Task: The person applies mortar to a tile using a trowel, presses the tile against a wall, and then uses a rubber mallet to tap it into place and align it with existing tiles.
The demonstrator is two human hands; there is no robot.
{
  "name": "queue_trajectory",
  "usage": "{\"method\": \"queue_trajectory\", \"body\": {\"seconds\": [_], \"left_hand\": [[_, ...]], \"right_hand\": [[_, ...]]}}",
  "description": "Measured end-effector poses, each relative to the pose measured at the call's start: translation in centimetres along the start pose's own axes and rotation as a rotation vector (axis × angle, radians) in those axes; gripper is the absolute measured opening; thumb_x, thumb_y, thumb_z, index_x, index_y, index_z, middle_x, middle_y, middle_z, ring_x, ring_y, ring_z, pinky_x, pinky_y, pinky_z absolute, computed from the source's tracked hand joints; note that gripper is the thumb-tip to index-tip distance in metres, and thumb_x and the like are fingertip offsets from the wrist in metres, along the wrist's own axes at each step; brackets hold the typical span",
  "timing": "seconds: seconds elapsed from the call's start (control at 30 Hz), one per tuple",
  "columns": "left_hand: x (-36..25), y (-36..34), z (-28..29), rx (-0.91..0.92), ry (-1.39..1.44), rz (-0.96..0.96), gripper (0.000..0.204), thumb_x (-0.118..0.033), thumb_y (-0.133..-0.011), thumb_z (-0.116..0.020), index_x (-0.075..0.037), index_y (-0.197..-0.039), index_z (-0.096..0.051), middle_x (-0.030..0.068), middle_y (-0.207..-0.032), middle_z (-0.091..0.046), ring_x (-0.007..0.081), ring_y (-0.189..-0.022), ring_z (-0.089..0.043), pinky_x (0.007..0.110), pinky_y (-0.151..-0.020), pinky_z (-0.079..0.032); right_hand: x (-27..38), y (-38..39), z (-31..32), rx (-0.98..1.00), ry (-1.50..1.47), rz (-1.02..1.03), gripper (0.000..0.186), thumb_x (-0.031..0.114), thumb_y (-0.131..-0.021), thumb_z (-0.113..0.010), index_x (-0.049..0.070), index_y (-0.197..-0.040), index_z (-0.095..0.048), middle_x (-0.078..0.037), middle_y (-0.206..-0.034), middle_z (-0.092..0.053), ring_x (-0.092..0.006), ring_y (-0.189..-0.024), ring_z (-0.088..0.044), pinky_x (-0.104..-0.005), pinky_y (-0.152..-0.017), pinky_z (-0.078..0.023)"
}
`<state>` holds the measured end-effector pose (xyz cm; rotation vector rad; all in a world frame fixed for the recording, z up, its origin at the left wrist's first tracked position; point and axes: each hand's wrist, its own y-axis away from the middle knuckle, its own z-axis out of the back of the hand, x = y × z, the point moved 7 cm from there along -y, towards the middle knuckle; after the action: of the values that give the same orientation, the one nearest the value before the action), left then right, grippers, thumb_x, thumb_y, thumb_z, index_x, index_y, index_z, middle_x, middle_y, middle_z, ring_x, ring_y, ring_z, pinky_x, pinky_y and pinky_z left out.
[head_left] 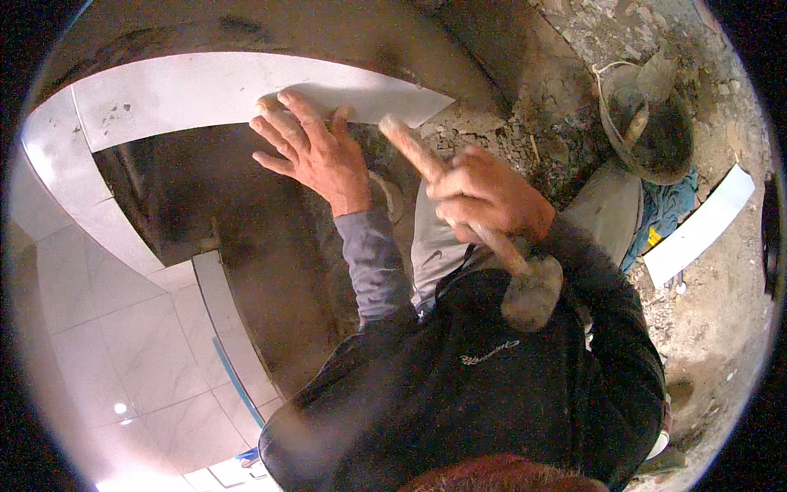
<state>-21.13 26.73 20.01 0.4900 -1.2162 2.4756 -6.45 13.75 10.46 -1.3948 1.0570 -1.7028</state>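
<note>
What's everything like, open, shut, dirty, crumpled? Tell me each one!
Left hand: open, fingers on the tile
White tile: dark-specked near its left end
Right hand: closed round the mallet
Mallet: held, dirty-looking
Bucket: uncovered, tool inside
White strip: lying loose
Blue cloth: crumpled

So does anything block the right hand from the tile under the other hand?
Only the mallet's wooden handle, poking from the right hand toward that white tile. The left hand seems to rest on the tile, further left. Nothing else visible stands between.

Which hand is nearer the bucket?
Right. The right hand, gripping a mallet, is left of the bucket in view; the left hand is farther left, on the white strip.
</note>
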Motion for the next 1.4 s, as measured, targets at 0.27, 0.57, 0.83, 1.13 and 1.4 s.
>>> {"method": "queue_trajectory", "body": {"seconds": [0.27,0.57,0.83,1.13,1.4], "left_hand": [[-0.5,-0.1,0.3,-0.007,0.016,0.013,0.089,-0.051,-0.087,-0.066,-0.015,-0.158,-0.027,0.0146,-0.166,-0.019,0.0395,-0.152,-0.016,0.071,-0.113,-0.017],[-0.1,-0.3,1.5,-0.024,0.03,0.016,0.077,-0.049,-0.091,-0.062,-0.015,-0.154,-0.036,0.0142,-0.163,-0.028,0.0387,-0.152,-0.02,0.071,-0.114,-0.013],[1.2,-0.2,1.8,0.061,0.368,0.081,0.083,-0.035,-0.082,-0.074,-0.015,-0.153,-0.036,0.0093,-0.162,-0.031,0.0356,-0.151,-0.021,0.07,-0.117,-0.002],[0.8,-0.5,2.4,-0.117,0.373,0.139,0.048,-0.016,-0.091,-0.057,-0.014,-0.139,-0.054,0.0036,-0.159,-0.037,0.0271,-0.151,-0.026,0.073,-0.117,-0.007],[1.6,0.1,2.6,-0.13,0.432,0.197,0.048,-0.023,-0.095,-0.057,-0.018,-0.142,-0.05,0.0037,-0.159,-0.036,0.0259,-0.15,-0.026,0.073,-0.117,-0.004]], "right_hand": [[-3.2,1.5,-0.5,0.079,0.131,-0.088,0.026,0.007,-0.066,-0.078,0.008,-0.089,-0.064,-0.006,-0.108,-0.062,-0.0286,-0.096,-0.059,-0.0408,-0.082,-0.047],[-0.9,-1.7,0.2,0.041,0.064,-0.121,0.018,-0.001,-0.073,-0.07,0.004,-0.088,-0.062,-0.01,-0.101,-0.061,-0.0316,-0.09,-0.059,-0.0413,-0.08,-0.048],[0.9,-4.7,0.3,-0.026,0.034,-0.136,0.012,0.0,-0.079,-0.063,0.002,-0.091,-0.065,-0.013,-0.1,-0.057,-0.0302,-0.092,-0.059,-0.0394,-0.081,-0.049],[9.4,-16.1,-0.6,-0.066,0.166,0.448,0.025,0.012,-0.071,-0.077,0.012,-0.095,-0.068,-0.007,-0.112,-0.063,-0.0283,-0.081,-0.056,-0.0406,-0.073,-0.045],[8.9,-18.3,-0.9,-0.164,0.058,0.406,0.018,0.01,-0.075,-0.073,0.008,-0.092,-0.067,-0.012,-0.102,-0.063,-0.0307,-0.088,-0.06,-0.0427,-0.077,-0.046]]}}
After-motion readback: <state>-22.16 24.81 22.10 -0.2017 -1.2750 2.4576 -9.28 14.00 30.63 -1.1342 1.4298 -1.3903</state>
